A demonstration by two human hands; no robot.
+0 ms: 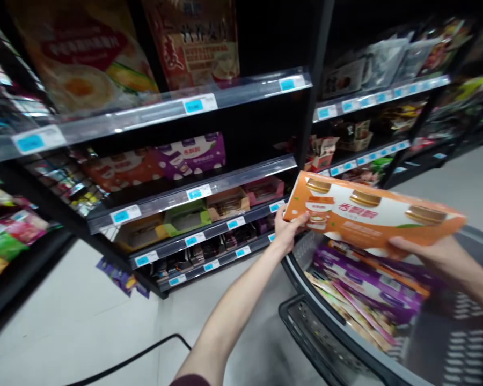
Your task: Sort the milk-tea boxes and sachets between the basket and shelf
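Left hand (287, 229) pinches one end of the orange three-cup carton (370, 214), thumb on top, while right hand (430, 253) extends its fingers beneath the other, holding it level over the trolley (308, 292).

You are wearing the one camera on your head; it is looking forward and down, tilting, at the black shelving (241, 177) from close in front. Your left hand (287, 228) and right hand (426, 252), holding the orange pack (370, 214), are showing right of that shelving, nearer the lens.
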